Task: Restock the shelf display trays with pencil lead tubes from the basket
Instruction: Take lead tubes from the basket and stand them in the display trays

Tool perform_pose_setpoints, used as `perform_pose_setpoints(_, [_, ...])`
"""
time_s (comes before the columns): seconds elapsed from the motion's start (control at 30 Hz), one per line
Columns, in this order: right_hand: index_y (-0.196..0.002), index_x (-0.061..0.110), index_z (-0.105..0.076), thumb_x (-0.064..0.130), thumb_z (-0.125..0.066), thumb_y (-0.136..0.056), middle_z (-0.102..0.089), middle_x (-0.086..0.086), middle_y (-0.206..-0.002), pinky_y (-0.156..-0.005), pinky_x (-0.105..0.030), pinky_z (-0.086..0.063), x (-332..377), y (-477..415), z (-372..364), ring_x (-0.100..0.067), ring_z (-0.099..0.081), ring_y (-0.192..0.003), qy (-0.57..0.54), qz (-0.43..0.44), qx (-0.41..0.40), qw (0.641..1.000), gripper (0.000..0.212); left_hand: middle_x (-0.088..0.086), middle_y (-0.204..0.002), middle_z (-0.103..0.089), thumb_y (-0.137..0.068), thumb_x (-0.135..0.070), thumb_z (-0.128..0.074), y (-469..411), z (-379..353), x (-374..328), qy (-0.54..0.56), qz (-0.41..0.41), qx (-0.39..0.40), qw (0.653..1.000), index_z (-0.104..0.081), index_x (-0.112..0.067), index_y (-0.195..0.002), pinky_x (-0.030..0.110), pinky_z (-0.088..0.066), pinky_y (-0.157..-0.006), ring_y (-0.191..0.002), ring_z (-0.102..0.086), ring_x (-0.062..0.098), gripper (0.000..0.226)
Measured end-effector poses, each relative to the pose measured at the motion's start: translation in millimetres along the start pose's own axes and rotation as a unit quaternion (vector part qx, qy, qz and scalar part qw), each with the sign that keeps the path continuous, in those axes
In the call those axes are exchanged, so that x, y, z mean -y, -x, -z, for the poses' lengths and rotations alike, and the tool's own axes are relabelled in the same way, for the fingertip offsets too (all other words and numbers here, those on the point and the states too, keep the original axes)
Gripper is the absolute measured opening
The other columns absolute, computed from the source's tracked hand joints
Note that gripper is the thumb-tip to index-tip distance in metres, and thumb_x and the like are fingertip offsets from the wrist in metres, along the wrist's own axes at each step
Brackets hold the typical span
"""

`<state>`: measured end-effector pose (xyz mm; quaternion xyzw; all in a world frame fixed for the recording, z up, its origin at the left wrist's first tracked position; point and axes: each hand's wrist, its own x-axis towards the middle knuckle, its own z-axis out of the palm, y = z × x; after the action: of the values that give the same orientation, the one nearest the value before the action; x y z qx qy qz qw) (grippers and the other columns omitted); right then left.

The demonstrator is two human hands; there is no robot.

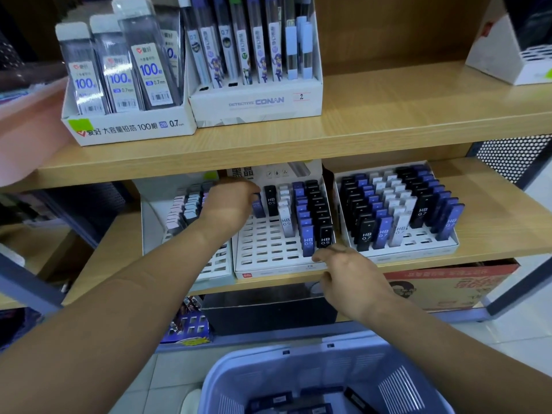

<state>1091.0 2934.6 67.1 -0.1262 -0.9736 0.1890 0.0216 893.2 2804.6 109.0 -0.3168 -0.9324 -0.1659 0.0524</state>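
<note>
Blue basket [298, 358], three white trays [277, 271], two hands [230, 204] [351, 274]

One view, worn on the person's head, facing the shelving and looking forward and down; the white middle tray [268, 252] sits near the picture's centre, close enough that the print on its tubes [308, 240] can be read; above the tray, the upper shelf [388, 115] is seen from slightly over its top; below the tray, at the bottom edge, the blue basket [298, 372] lies nearest the camera, looked into from over its rim; the left arm [119, 294] and right arm [448, 354] enter from the lower corners toward the tray.
</note>
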Motion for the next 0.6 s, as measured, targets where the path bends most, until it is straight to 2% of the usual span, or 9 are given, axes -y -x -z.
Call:
perform_pose_setpoints(0.1, [-0.134, 0.021, -0.055, 0.009, -0.050, -0.092, -0.055, 0.002, -0.130, -0.097, -0.030, -0.049, -1, 0, -1, -0.017, -0.050, -0.123, 0.000, 0.002, -0.001, 1.000, 0.043, 0.012, -0.112, -0.060, -0.091, 0.007, -0.047, -8, -6, -3, -0.004, -0.002, -0.011, 1.000, -0.066, -0.003, -0.104, 0.024, -0.041, -0.085, -0.102, -0.057, 0.023, 0.025])
perform_pose_setpoints(0.2, [-0.133, 0.021, -0.055, 0.009, -0.050, -0.093, -0.055, 0.002, -0.130, -0.098, -0.030, -0.048, -2, -1, -3, -0.017, -0.049, -0.124, 0.000, 0.002, -0.005, 1.000, 0.042, 0.009, -0.109, -0.061, -0.093, 0.000, -0.050, -16, -10, -6, -0.014, -0.006, -0.051, 0.999, -0.066, -0.007, -0.106, 0.020, -0.036, -0.077, -0.098, -0.058, 0.024, 0.022])
perform_pose_setpoints(0.3, [-0.134, 0.021, -0.055, 0.009, -0.050, -0.093, -0.055, 0.003, -0.131, -0.098, -0.028, -0.047, -3, -2, -3, -0.016, -0.049, -0.124, -0.004, 0.002, -0.009, 1.000, 0.043, 0.014, -0.107, -0.066, -0.091, -0.001, -0.052, -21, -14, 0, -0.052, -0.023, -0.062, 0.996, -0.068, -0.004, -0.103, 0.028, -0.048, -0.080, -0.095, -0.061, 0.028, 0.021])
perform_pose_setpoints(0.4, [-0.134, 0.022, -0.055, 0.010, -0.050, -0.093, -0.054, 0.004, -0.132, -0.098, -0.027, -0.046, -3, -3, -2, -0.016, -0.049, -0.124, -0.004, 0.003, -0.009, 1.000, 0.043, 0.016, -0.109, -0.066, -0.086, 0.009, -0.052, -23, -20, 6, -0.095, -0.031, -0.040, 0.994, -0.070, -0.001, -0.105, 0.036, -0.051, -0.086, -0.097, -0.062, 0.030, 0.027])
perform_pose_setpoints(0.53, [-0.133, 0.023, -0.056, 0.012, -0.051, -0.093, -0.054, 0.006, -0.132, -0.097, -0.026, -0.046, -4, -2, -1, -0.014, -0.049, -0.124, -0.011, 0.007, -0.010, 1.000, 0.042, 0.015, -0.101, -0.064, -0.079, 0.014, -0.051, -19, -19, 1, -0.157, -0.030, -0.031, 0.987, -0.068, -0.005, -0.101, 0.040, -0.055, -0.077, -0.087, -0.063, 0.032, 0.034])
perform_pose_setpoints(0.6, [-0.133, 0.023, -0.056, 0.011, -0.051, -0.093, -0.055, 0.005, -0.132, -0.094, -0.026, -0.048, -5, 1, 0, -0.015, -0.052, -0.120, -0.019, 0.011, -0.005, 1.000, 0.042, 0.014, -0.106, -0.061, -0.076, 0.014, -0.051, -9, -16, -5, -0.161, -0.026, -0.009, 0.987, -0.063, -0.006, -0.107, 0.039, -0.054, -0.075, -0.091, -0.061, 0.033, 0.039])
